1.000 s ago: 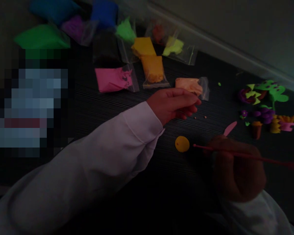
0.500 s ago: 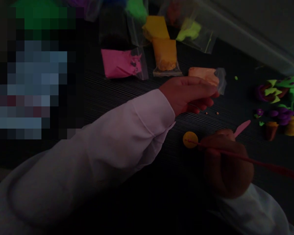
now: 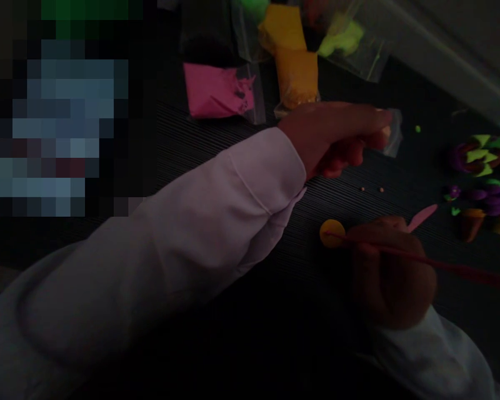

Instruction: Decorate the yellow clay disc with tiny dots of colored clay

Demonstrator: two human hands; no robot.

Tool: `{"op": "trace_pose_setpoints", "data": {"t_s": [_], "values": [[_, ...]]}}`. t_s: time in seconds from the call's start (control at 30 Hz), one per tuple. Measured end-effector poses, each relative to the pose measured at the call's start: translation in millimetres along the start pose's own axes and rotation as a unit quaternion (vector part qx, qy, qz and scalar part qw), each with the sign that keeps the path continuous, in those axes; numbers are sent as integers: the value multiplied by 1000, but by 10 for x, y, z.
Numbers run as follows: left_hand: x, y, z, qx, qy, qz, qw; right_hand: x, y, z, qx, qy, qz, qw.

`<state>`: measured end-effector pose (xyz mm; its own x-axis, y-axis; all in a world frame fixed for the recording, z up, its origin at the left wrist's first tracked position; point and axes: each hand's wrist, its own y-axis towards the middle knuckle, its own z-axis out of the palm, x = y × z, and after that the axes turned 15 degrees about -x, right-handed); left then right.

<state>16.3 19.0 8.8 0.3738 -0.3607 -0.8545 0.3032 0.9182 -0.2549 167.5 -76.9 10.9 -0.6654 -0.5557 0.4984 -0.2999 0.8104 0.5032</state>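
My left hand [image 3: 337, 136], its fingers curled, covers most of a peach clay packet. The clear plastic end of that packet [image 3: 395, 133] sticks out past my fingertips. My right hand [image 3: 394, 272] is closed round a thin red modelling tool [image 3: 416, 255]. The tool's tip rests on a small yellow-orange clay disc [image 3: 332, 234]. Beyond my right knuckles shows a pink blade-shaped tool [image 3: 423, 218]; whether my hand holds it or it lies on the table is unclear. Two tiny peach clay balls [image 3: 371, 189] lie between my hands.
A pink clay packet [image 3: 216, 91], orange clay packets [image 3: 296, 75] and a lime clay bag [image 3: 341, 36] lie at the back. Small clay models [image 3: 483, 155], including a brown pot [image 3: 471, 223], stand at the right. Part of the upper left is pixelated.
My left hand has moved onto the peach packet and hides more of it. The view has shifted slightly. My right hand still has the tool tip on the disc.
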Motion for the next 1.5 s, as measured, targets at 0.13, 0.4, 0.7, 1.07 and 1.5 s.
{"op": "trace_pose_setpoints", "data": {"t_s": [0.13, 0.4, 0.7, 1.07, 1.5], "values": [[8, 11, 11, -5, -10, -4, 1000, -12, -15, -6, 15, -27, -5, 1000], [14, 21, -3, -2, -13, -2, 1000, -7, -12, -5, -1, 6, 5, 1000], [36, 32, 4, -5, -8, 3, 1000, -4, -11, -3, 1, 13, 1, 1000], [27, 17, 7, 5, 19, 21, 1000, -17, -20, -7, -21, 21, -8, 1000], [18, -17, 53, -36, 35, 23, 998, 2, -12, 0, -14, 25, 5, 1000]]}}
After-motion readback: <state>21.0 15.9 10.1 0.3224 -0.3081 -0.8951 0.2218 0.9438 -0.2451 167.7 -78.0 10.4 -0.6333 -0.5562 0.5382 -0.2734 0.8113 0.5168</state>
